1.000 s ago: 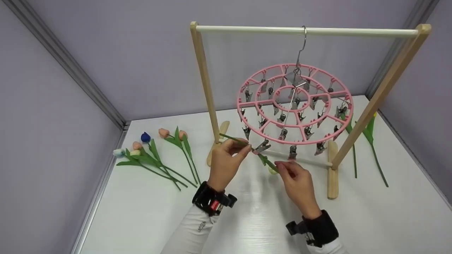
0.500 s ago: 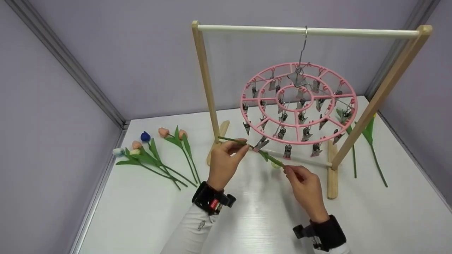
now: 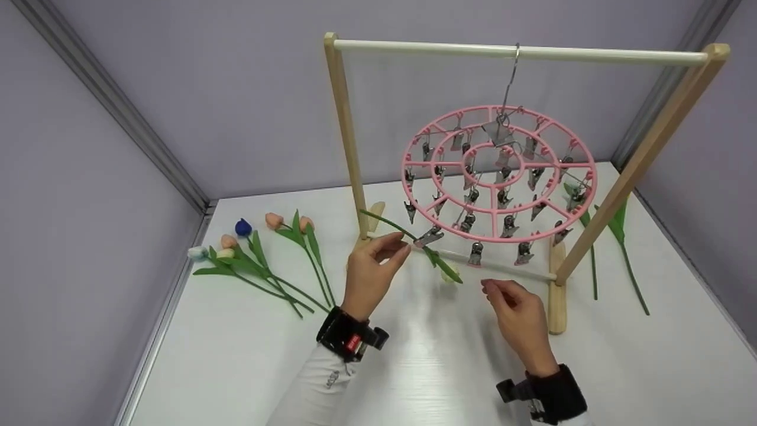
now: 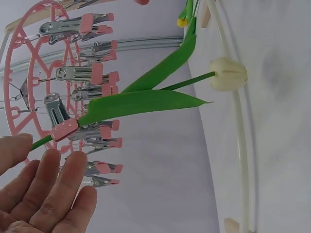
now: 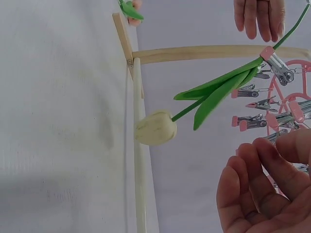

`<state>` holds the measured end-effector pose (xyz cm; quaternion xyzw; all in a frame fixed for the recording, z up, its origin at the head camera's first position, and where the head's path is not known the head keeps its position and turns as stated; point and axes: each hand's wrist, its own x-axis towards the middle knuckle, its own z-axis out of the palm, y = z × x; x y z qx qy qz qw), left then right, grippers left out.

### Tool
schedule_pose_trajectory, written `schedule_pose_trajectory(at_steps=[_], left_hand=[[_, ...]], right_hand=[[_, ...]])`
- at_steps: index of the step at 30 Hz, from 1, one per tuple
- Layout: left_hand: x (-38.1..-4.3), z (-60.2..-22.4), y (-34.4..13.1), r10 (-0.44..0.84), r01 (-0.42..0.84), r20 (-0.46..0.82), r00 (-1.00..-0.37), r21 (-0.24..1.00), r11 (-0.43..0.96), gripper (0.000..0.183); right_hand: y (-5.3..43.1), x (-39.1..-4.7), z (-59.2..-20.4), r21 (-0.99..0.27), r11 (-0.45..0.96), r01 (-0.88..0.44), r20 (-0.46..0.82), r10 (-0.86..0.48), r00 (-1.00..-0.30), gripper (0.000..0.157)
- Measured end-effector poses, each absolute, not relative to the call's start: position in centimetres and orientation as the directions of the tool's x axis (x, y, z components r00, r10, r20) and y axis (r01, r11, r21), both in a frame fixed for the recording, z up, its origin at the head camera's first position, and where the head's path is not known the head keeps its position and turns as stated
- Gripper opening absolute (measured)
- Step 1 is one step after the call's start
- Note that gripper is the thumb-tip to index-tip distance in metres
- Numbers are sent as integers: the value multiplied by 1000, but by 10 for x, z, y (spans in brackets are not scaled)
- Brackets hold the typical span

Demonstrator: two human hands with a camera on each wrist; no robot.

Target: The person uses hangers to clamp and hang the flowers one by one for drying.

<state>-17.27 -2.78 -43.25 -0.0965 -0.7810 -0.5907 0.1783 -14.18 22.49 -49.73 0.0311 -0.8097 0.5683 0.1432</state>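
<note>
Fingers (image 5: 262, 184) of the right hand (image 3: 521, 319) curled loosely, apart from the tulip (image 3: 434, 257); the left hand (image 3: 369, 275), relaxed, thumb and fingers parted, stood just beside its stem (image 3: 387, 220); flower (image 5: 156, 127) tilted downward, the tulip hung in a clip (image 5: 280, 69) below the hanger (image 3: 495, 211) on the rack (image 3: 641, 165)

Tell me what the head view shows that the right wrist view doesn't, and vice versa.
Only the head view shows the blue tulip and the metal hook over the top rail.

Only the right wrist view shows the white bloom in full; from the head, a leaf partly covers it.

Both show the left hand, the empty right hand, the pink hanger and the clip on the stem.
</note>
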Motion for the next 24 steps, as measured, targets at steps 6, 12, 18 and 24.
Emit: schedule_pose_trajectory(at_steps=[6, 12, 18, 24], left_hand=[[-167, -442, -36, -63, 333, 358, -931, 909, 251, 27], [-151, -457, -49, -48, 313, 336, -941, 913, 263, 28], [-126, -479, -68, -37, 261, 292, -956, 899, 352, 26], [-109, -497, -91, -36, 229, 267, -963, 879, 418, 22]], right_hand=[[228, -139, -496, -910, 335, -242, 288, 92, -953, 17], [231, -134, -499, -902, 342, -264, 309, 83, -947, 16], [229, -121, -492, -889, 373, -265, 316, 80, -946, 13], [233, -116, -498, -837, 441, -323, 379, 43, -924, 11]])
